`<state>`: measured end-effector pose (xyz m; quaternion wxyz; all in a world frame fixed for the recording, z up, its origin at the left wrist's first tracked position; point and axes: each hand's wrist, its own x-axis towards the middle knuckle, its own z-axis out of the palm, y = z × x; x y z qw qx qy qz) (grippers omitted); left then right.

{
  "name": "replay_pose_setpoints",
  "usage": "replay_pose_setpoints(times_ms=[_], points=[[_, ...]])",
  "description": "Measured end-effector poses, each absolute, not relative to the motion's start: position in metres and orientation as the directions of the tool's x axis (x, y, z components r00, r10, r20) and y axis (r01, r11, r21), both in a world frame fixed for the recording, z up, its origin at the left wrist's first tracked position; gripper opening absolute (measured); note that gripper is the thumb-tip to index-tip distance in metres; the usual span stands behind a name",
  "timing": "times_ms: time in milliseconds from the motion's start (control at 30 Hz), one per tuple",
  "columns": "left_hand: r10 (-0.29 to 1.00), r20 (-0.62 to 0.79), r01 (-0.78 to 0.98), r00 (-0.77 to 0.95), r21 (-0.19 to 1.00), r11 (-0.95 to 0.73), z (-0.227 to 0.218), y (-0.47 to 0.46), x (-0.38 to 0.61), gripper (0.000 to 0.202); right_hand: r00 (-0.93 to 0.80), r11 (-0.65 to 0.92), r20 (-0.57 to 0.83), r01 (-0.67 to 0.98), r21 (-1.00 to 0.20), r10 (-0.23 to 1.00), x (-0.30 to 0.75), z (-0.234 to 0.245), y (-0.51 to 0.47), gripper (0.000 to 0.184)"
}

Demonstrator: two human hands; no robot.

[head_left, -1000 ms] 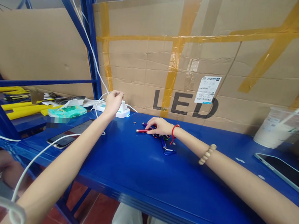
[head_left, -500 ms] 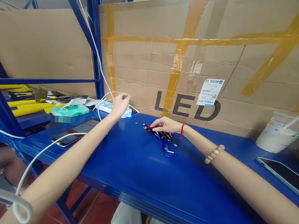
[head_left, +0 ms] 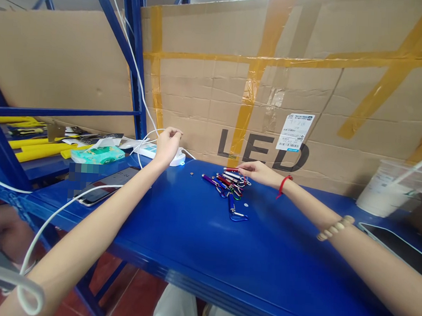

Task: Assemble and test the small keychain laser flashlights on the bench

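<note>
A small heap of coloured keychain flashlights [head_left: 227, 184] with carabiner clips lies on the blue shelf [head_left: 198, 243]. My right hand [head_left: 258, 173] rests at the heap's far right edge, fingers pinched on a red one. My left hand [head_left: 167, 143] is further left, fingers closed around a white cable [head_left: 140, 149] above a white power strip [head_left: 150, 150]. A blue flashlight with its clip [head_left: 233, 208] sticks out toward me from the heap.
A large taped cardboard box marked LED [head_left: 272, 85] walls the back. A phone [head_left: 102, 189] on a white cord lies at left beside a tissue pack [head_left: 97, 154]. A plastic cup [head_left: 384, 187] and a tablet [head_left: 395, 243] sit at right. A button cell [head_left: 192, 174] lies loose.
My right hand has shifted right, from the heap's left side to its far right edge, leaving more flashlights uncovered. My left hand has stayed on the cable.
</note>
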<state>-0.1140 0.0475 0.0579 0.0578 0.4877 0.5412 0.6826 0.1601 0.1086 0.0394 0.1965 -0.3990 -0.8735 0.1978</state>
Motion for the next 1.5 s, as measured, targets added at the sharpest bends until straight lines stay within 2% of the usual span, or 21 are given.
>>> replay_pose_setpoints(times_ms=[100,200,267,333,400,467,567,767,867,1033,1133,1200,1400,1500], points=[[0.620,0.596,0.453,-0.511,0.799,-0.395,0.056,0.047,-0.111,0.012,-0.575,0.580,0.195,0.626,-0.521,0.795,0.155,0.035,0.099,0.036],[0.632,0.592,0.464,-0.500,0.800,-0.382,0.054,0.047,-0.109,0.011,-0.622,0.625,0.210,0.582,-0.520,0.754,0.133,0.031,0.075,0.030],[0.634,0.594,0.472,-0.496,0.797,-0.377,0.054,0.047,-0.109,0.011,-0.672,0.710,0.268,0.559,-0.429,0.690,0.115,0.029,0.056,0.025],[0.632,0.596,0.477,-0.496,0.795,-0.375,0.053,0.047,-0.108,0.011,-0.667,0.721,0.278,0.609,-0.330,0.691,0.098,0.027,0.042,0.019],[0.635,0.593,0.475,-0.495,0.797,-0.373,0.054,0.046,-0.108,0.011,-0.652,0.696,0.245,0.673,-0.249,0.718,0.085,0.024,0.039,0.022],[0.638,0.588,0.468,-0.498,0.801,-0.373,0.055,0.046,-0.108,0.011,-0.591,0.646,0.278,0.741,-0.184,0.757,0.077,0.022,0.046,0.027],[0.626,0.586,0.453,-0.515,0.806,-0.382,0.057,0.046,-0.110,0.012,-0.506,0.568,0.314,0.810,-0.146,0.803,0.072,0.018,0.064,0.026],[0.605,0.589,0.447,-0.535,0.806,-0.388,0.061,0.044,-0.114,0.015,-0.485,0.549,0.301,0.814,-0.189,0.821,0.075,0.018,0.074,0.012],[0.604,0.587,0.445,-0.539,0.807,-0.387,0.062,0.044,-0.114,0.015,-0.490,0.568,0.308,0.782,-0.258,0.815,0.081,0.024,0.069,0.015],[0.633,0.596,0.435,-0.494,0.800,-0.413,0.058,0.044,-0.108,0.014,-0.609,0.660,0.267,0.630,-0.409,0.747,0.108,0.031,0.071,0.024],[0.686,0.622,0.466,-0.379,0.768,-0.439,0.051,0.044,-0.096,0.014,-0.660,0.685,0.273,0.511,-0.520,0.700,0.134,0.029,0.077,0.024],[0.724,0.645,0.501,-0.244,0.723,-0.476,0.043,0.043,-0.085,0.014,-0.676,0.695,0.287,0.465,-0.549,0.679,0.152,0.027,0.080,0.025],[0.750,0.641,0.620,0.164,0.524,-0.583,0.017,0.040,-0.061,0.020,-0.639,0.674,0.252,0.591,-0.444,0.726,0.197,0.030,0.064,0.031],[0.762,0.590,0.621,0.268,0.499,-0.605,0.010,0.037,-0.052,0.022,-0.601,0.633,0.232,0.632,-0.447,0.765,0.207,0.031,0.049,0.037]])
